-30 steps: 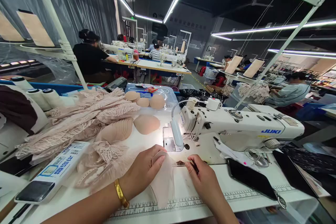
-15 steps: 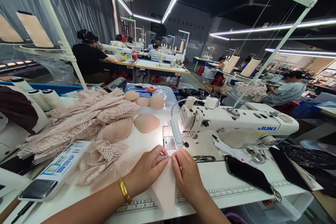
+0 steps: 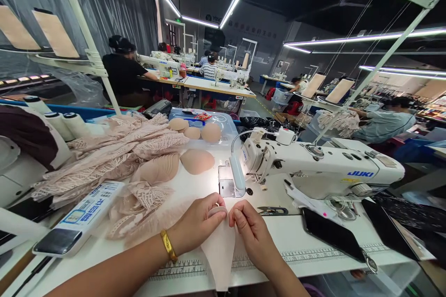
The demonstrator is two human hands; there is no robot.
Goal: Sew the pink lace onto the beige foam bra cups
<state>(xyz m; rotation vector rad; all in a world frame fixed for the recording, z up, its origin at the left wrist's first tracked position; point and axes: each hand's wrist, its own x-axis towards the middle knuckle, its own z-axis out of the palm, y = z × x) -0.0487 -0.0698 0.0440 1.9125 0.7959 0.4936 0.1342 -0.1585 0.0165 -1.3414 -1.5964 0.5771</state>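
Note:
A pale beige fabric piece (image 3: 219, 250) hangs from my hands over the front edge of the sewing table. My left hand (image 3: 200, 222) is closed on its top, thumb over a curved, folded edge. My right hand (image 3: 252, 232) pinches with thumb and forefinger at the upper right edge of the same piece; the fingers partly hide the spot they grip. Just beyond both hands lies the lit needle plate of the sewing machine (image 3: 313, 162). Beige bra cups (image 3: 197, 161) lie farther back, beside a stack of cups (image 3: 156, 169) and lace garments (image 3: 114, 148).
Thread snips (image 3: 273, 211) and a black phone (image 3: 332, 234) lie to the right. A white control box (image 3: 78, 220) stands at left. More cups rest on a clear plastic bin lid (image 3: 226, 132) behind. Thread cones (image 3: 55, 32) stand on a rack; co-workers (image 3: 123, 72) sit at machines beyond.
My right hand's fingers have shifted slightly right, their pinch now more open to view. The fabric piece hangs straighter and its lower tip shows more. The whole view has shifted a little.

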